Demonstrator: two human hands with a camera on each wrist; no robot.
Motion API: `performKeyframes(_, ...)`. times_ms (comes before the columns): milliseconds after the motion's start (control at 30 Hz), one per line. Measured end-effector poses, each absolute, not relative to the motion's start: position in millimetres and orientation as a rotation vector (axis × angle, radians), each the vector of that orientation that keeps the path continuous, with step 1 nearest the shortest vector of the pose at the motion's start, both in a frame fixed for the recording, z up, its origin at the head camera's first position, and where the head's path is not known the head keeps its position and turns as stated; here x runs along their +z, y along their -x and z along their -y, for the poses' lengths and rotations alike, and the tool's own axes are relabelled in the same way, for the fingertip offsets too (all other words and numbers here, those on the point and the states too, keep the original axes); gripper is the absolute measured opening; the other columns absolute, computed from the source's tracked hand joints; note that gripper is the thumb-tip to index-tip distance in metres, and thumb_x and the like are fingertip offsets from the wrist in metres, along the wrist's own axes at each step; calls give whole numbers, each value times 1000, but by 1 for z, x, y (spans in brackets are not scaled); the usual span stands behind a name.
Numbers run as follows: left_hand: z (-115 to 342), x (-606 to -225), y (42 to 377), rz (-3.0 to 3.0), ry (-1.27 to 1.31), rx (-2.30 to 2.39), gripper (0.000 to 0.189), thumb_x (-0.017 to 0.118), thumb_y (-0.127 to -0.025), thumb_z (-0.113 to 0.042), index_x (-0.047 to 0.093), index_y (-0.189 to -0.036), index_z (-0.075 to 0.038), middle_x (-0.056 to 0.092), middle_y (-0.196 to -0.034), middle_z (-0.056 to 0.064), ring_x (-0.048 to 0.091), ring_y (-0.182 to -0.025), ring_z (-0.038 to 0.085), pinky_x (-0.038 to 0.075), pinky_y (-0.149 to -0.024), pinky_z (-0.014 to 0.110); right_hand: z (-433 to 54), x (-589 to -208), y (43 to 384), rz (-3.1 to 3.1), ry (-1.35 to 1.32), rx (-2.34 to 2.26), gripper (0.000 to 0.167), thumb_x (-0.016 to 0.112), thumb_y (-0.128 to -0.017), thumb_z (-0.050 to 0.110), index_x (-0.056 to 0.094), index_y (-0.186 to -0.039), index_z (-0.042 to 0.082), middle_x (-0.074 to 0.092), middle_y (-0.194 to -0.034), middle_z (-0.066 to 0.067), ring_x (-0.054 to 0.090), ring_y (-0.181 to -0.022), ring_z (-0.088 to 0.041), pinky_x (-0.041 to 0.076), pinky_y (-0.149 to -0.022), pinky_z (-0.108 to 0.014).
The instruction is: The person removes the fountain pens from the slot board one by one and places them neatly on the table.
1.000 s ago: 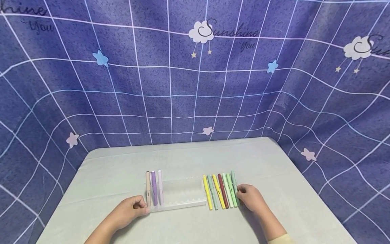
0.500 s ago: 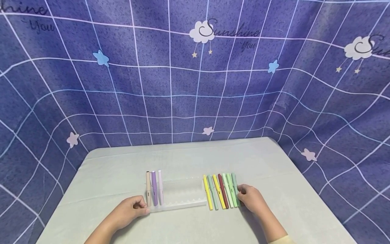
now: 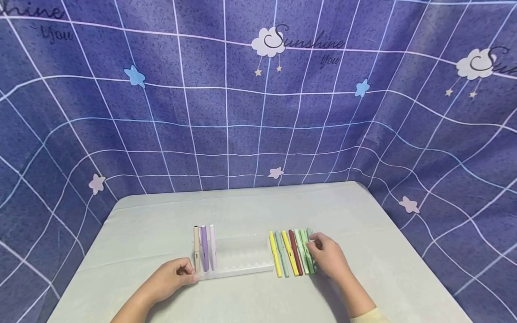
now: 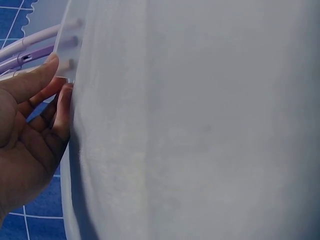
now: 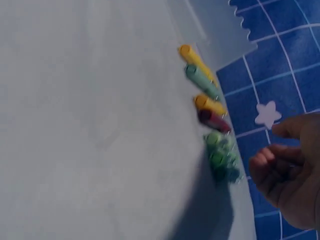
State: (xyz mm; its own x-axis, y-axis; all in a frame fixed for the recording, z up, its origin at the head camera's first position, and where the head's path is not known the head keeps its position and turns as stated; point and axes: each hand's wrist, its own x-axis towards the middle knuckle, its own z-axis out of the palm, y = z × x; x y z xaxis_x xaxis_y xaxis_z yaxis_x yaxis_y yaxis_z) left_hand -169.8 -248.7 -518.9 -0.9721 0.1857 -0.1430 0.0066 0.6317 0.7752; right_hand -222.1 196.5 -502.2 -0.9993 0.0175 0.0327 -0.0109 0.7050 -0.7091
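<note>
A clear plastic pen rack (image 3: 246,270) with a scalloped ridge lies on the table. A beige pen (image 3: 196,246), a purple pen (image 3: 204,249) and a lilac pen (image 3: 213,249) rest side by side in its left end. At the front left corner my left hand (image 3: 171,280) pinches the rack between thumb and fingers. My right hand (image 3: 330,258) hovers over the right end of a row of loose pens, fingers bent and thumb apart. In the right wrist view nothing shows between them. Nearest to it are green pens (image 5: 217,159), partly covered by the hand in the head view.
Left of the green pens lie a dark red pen (image 3: 295,253), two yellow pens, one of them (image 3: 275,254) beside the rack, and a grey-green pen (image 3: 282,254). A pale cloth covers the table (image 3: 242,300). Blue-purple patterned curtain (image 3: 242,112) encloses the back and sides.
My right hand has moved slightly left and up, from beside the rightmost green pen to over the green pens. That pen slid a little toward me earlier. My left hand stays on the rack.
</note>
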Motion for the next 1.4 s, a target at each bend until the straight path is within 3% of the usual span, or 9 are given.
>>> performKeyframes(167, 249, -519, 170, -2647, -165, 1254, 26, 76, -83, -31, 58, -81, -13, 59, -79, -2, 50, -71, 12, 39, -66, 26, -173, -494, 224, 2773, -204, 1579, 32, 63, -96, 30, 64, -118, 7, 70, -99, -9, 68, -81, -23, 55, -70, -33)
performKeyframes(333, 249, -520, 170, -2652, -178, 1243, 26, 76, -83, -31, 58, -82, -13, 59, -79, -2, 50, -71, 12, 39, -65, 26, -142, -492, 226, 2710, -474, 1865, 39, 64, -96, 29, 62, -119, -2, 69, -106, -20, 69, -91, -31, 56, -79, -37)
performKeyframes(467, 249, -521, 170, -2657, -183, 1238, 25, 76, -84, -31, 57, -82, -13, 58, -79, -3, 50, -72, 12, 38, -65, 26, -114, -493, 226, 2700, -629, 1973, 39, 64, -96, 26, 61, -122, -3, 67, -112, -18, 69, -97, -28, 56, -83, -34)
performKeyframes(600, 247, -520, 169, -2656, -183, 1241, 25, 76, -83, -31, 57, -82, -13, 58, -79, -3, 50, -72, 12, 38, -66, 26, -87, -495, 226, 2736, -680, 2001, 38, 65, -95, 27, 63, -123, 1, 68, -115, -11, 68, -99, -21, 54, -84, -29)
performKeyframes(833, 246, -518, 169, -2653, -180, 1245, 26, 75, -83, -32, 57, -82, -13, 57, -79, -3, 49, -72, 12, 38, -65, 26, -46, -502, 228, 2747, -742, 1984, 37, 69, -91, 26, 66, -120, 3, 72, -106, -2, 66, -93, -11, 52, -82, -26)
performKeyframes(1400, 247, -516, 167, -2661, -181, 1245, 26, 76, -83, -31, 57, -82, -13, 56, -76, -3, 48, -69, 11, 37, -63, 26, 8, -513, 227, 2802, -726, 1978, 32, 71, -89, 25, 69, -117, 10, 73, -100, 3, 67, -82, -8, 53, -72, -26)
